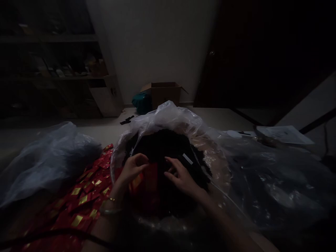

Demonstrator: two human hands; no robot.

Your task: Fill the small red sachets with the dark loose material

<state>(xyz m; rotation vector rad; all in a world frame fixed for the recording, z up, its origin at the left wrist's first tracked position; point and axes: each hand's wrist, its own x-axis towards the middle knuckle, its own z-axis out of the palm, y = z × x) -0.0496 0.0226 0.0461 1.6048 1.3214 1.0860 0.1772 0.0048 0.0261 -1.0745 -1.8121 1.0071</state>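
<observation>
My left hand [132,169] is closed in a pinch at the top edge of a dark red pouch [151,180]. A red packet with an orange-gold patch [135,182] shows just below that hand. Across from it, my right hand [180,175] hovers with thumb and forefinger apart, and nothing shows between them. Both hands are over a heap of black, crumbly-looking material [165,141] inside a clear plastic bag [170,113]. A small white strip [187,158] lies on the black heap beside my right hand. Dim light hides the fine detail.
Many red packets with gold patches [82,199] are piled at the left, beside a crumpled clear bag [52,157]. Dark plastic sheeting [278,185] spreads at the right. Behind stand an open cardboard box [166,94], a teal bag [142,102] and shelves [52,78].
</observation>
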